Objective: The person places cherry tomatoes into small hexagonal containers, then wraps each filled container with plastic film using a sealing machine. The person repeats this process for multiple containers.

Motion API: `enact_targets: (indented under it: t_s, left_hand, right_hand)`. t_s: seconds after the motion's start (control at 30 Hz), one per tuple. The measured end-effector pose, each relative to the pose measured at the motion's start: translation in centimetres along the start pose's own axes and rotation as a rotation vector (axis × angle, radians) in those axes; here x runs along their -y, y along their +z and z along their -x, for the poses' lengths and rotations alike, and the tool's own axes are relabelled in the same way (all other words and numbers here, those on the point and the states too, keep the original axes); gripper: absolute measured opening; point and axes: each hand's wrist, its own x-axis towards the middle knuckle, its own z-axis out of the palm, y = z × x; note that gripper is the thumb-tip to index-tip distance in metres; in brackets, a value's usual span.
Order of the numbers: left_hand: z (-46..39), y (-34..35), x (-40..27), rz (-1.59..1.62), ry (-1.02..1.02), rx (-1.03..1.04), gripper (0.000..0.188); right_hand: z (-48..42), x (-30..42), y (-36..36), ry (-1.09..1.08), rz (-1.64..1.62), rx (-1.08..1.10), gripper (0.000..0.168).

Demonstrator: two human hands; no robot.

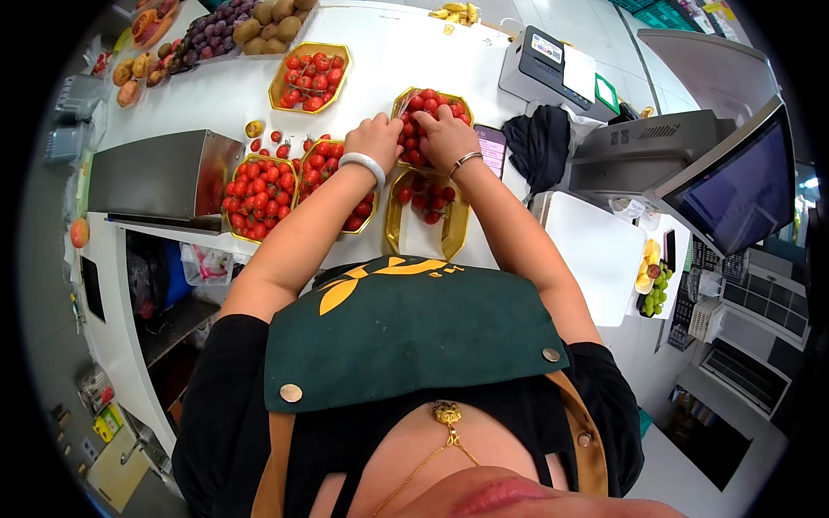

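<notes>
Both hands are at a gold-rimmed tray of cherry tomatoes (427, 98) on the white counter. My left hand (375, 144) is at the tray's left edge, where a shiny clear film shows; its grip is hidden. My right hand (450, 141) reaches over the tomatoes with thumb and fingers bent among them; whether it holds one is unclear. Nearer my body, a second gold tray (458, 236) has a white liner and several darker tomatoes (429, 199). Left of it, partly behind my left forearm, is a filled tray (369, 220), and beside that another full tray (259, 197).
Another tomato tray (309, 79) lies farther back, with loose tomatoes (283, 151) nearer me. A phone (491, 149), black cloth (539, 146), printer (544, 68) and monitor (732, 181) stand right. A metal box (162, 175) is left; grapes (214, 29) and kiwis (275, 26) are behind.
</notes>
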Motion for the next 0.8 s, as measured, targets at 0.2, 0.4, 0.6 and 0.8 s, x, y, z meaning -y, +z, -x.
enact_targets:
  t_s: [0.2,0.4,0.6,0.8]
  left_hand:
    - [0.6,0.7,1.6,0.487,0.009,-0.108,0.030]
    - [3.9,-0.4,-0.1,0.911,-0.043,0.088,0.024]
    - [6.6,0.9,-2.2,0.362,0.214,0.293,0.025]
    - [3.0,0.5,-1.4,0.375,0.178,0.118,0.024]
  right_hand:
    - [3.1,-1.3,-0.4,-0.080,-0.505,-0.294,0.035]
    - [10.8,-1.6,1.5,-0.080,-0.658,0.123,0.038]
    - [12.3,-1.7,2.1,-0.122,-0.480,0.287,0.034]
    - [6.3,-3.6,-0.8,-0.067,-0.294,-0.135,0.022]
